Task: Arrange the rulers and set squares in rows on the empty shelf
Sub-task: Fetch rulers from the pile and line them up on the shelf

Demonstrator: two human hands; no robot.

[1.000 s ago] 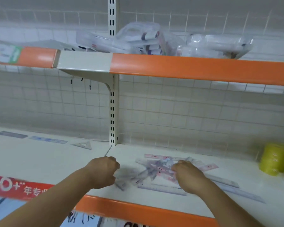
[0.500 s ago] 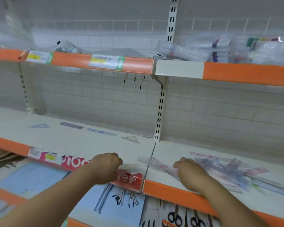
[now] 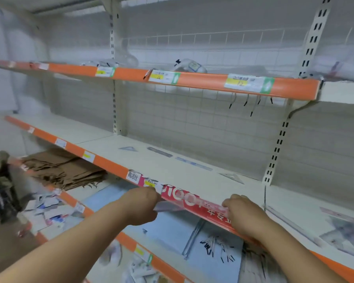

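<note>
Since the row apparently runs along the cream metal shelf (image 3: 151,167), clear plastic set squares (image 3: 128,148) and flat rulers (image 3: 159,152) lie spaced across mid-frame, well beyond both hands. The left hand (image 3: 143,205), lower centre, pinches a translucent plastic piece (image 3: 169,207); the right hand (image 3: 242,214) curls at the shelf's edge, its hold unclear.

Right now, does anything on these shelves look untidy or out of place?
Yes. The rulers at the right end of the middle shelf lie in a jumbled heap, overlapping each other, unlike the spaced row farther left. Below, brown paper bags are crumpled and slumped.
</note>
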